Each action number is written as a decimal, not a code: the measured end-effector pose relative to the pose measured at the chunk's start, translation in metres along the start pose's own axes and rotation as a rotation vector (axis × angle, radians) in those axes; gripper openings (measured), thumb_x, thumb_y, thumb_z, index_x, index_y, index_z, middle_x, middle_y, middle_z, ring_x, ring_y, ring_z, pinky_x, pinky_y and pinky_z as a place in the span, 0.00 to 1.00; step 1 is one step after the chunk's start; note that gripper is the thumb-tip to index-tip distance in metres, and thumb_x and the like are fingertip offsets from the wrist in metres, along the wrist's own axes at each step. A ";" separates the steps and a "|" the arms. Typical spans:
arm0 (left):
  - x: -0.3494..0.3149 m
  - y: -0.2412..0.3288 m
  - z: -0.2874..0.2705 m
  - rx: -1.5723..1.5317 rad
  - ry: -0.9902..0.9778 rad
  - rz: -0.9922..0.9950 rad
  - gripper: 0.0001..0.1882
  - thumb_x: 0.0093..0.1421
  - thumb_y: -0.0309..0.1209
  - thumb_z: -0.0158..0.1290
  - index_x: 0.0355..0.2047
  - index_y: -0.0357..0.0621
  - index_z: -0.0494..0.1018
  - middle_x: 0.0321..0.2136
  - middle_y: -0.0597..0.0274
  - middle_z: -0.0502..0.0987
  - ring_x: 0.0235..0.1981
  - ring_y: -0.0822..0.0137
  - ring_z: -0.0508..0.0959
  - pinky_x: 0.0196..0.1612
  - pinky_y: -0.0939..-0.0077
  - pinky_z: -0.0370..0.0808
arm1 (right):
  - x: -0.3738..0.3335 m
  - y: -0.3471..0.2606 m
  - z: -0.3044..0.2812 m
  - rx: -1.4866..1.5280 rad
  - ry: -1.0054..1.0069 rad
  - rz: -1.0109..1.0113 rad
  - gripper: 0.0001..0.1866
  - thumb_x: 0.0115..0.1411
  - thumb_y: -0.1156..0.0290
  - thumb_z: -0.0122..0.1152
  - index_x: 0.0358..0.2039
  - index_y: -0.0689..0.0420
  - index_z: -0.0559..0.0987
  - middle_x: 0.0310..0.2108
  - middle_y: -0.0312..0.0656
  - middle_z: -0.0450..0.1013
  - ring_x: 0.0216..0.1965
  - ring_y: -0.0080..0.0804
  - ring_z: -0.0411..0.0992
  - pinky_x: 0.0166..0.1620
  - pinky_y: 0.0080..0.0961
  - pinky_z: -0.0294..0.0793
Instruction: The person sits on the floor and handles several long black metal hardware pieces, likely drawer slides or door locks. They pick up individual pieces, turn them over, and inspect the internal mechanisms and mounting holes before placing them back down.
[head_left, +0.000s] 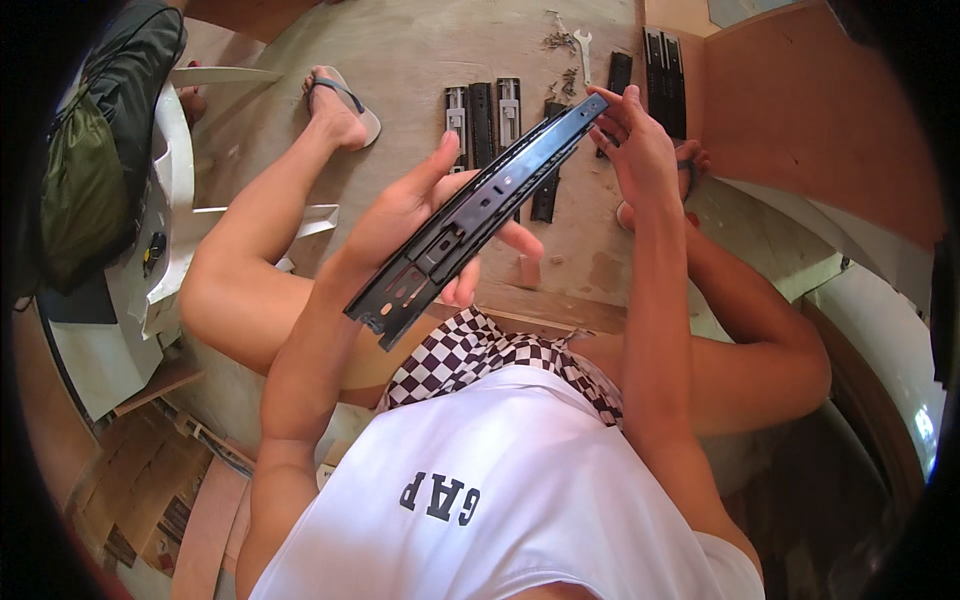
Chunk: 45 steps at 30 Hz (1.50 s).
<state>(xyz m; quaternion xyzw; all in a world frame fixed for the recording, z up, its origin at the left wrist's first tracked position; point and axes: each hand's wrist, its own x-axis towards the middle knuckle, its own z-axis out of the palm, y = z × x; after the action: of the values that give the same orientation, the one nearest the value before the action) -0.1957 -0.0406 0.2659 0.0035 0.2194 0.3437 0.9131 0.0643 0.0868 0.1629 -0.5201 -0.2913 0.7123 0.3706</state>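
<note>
A black metal drawer slide (pixel 520 174) lies slantwise across my hands above my lap, its near end low on the left and its far end up on the right. My left hand (pixel 400 205) is closed round its middle from beneath, with fingertips showing past the right edge. At the far tip, the fingers of my right hand (pixel 648 150) touch the slide; the thumb stands alongside. On the floor beyond, several more drawer slides (pixel 481 125) lie side by side, partly hidden behind the held one.
A wrench (pixel 584 55) and small loose screws (pixel 569 80) lie on the floor ahead. More dark slides (pixel 664 80) rest against a brown wooden panel (pixel 790 110) at right. A dark bag with a green pouch (pixel 88 185) and white boards (pixel 178 170) stand at left. My sandalled foot (pixel 340 110) is ahead left.
</note>
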 end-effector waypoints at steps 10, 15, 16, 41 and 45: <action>0.006 0.001 -0.012 0.073 0.080 0.042 0.44 0.75 0.64 0.27 0.73 0.36 0.53 0.53 0.16 0.73 0.21 0.50 0.86 0.14 0.70 0.83 | -0.018 -0.004 0.020 -0.334 -0.227 0.004 0.41 0.73 0.31 0.40 0.54 0.55 0.86 0.55 0.42 0.79 0.55 0.33 0.72 0.58 0.32 0.69; 0.001 -0.008 -0.003 0.097 0.072 0.059 0.38 0.76 0.61 0.30 0.71 0.42 0.54 0.52 0.25 0.76 0.22 0.54 0.86 0.19 0.72 0.85 | 0.043 -0.006 -0.082 -0.824 0.151 0.131 0.42 0.68 0.31 0.48 0.58 0.59 0.82 0.55 0.53 0.78 0.56 0.45 0.75 0.60 0.40 0.70; 0.001 -0.008 -0.005 0.124 0.083 0.056 0.37 0.76 0.60 0.32 0.71 0.42 0.53 0.52 0.26 0.76 0.22 0.54 0.86 0.19 0.73 0.85 | 0.066 -0.007 -0.127 -1.070 0.217 0.206 0.40 0.66 0.36 0.53 0.59 0.62 0.80 0.56 0.60 0.77 0.59 0.53 0.74 0.62 0.42 0.70; 0.018 -0.016 -0.001 0.673 0.456 0.248 0.27 0.79 0.51 0.36 0.43 0.36 0.71 0.33 0.56 0.79 0.17 0.67 0.80 0.18 0.77 0.76 | 0.061 -0.024 -0.072 -0.367 -0.007 -0.258 0.24 0.76 0.60 0.54 0.66 0.61 0.72 0.47 0.44 0.79 0.45 0.33 0.80 0.46 0.30 0.83; 0.023 -0.019 0.010 0.880 0.478 0.278 0.25 0.78 0.47 0.41 0.50 0.34 0.75 0.30 0.62 0.76 0.18 0.72 0.78 0.22 0.78 0.76 | 0.066 -0.091 -0.014 -0.201 -0.105 -0.379 0.27 0.73 0.61 0.60 0.66 0.64 0.70 0.52 0.46 0.75 0.49 0.35 0.79 0.52 0.30 0.84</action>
<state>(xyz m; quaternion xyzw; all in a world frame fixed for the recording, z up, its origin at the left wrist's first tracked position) -0.1645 -0.0395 0.2631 0.3376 0.5430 0.3282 0.6954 0.0861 0.1928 0.1968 -0.4526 -0.4723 0.6233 0.4284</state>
